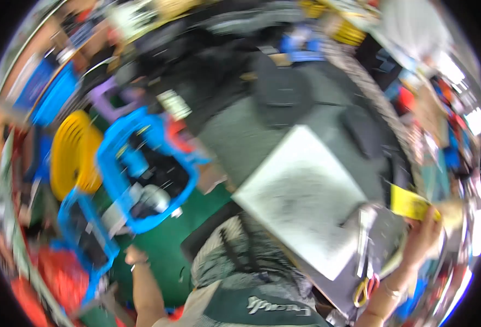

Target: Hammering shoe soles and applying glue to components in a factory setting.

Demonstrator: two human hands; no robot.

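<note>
The whole picture is smeared by motion. My right hand (421, 240), at the right side of the table, has its fingers closed on a flat yellow packet (412, 204) with dark print. Scissors (366, 289) with red and yellow handles lie just left of my right wrist. Left of the scissors, a large white board or sheet (300, 196) with a dark smudge rests at a slant on the table. My left hand (135, 255) hangs low at the left, near a blue basket (103, 163); its fingers are too blurred to read.
Dark items fill the blue basket. A yellow basket (61, 158) and a blue frame (66, 218) stand beside it, above a red bag (61, 278). Black flat pieces (281, 90) lie on the grey table (235, 136). Mixed goods crowd the right edge.
</note>
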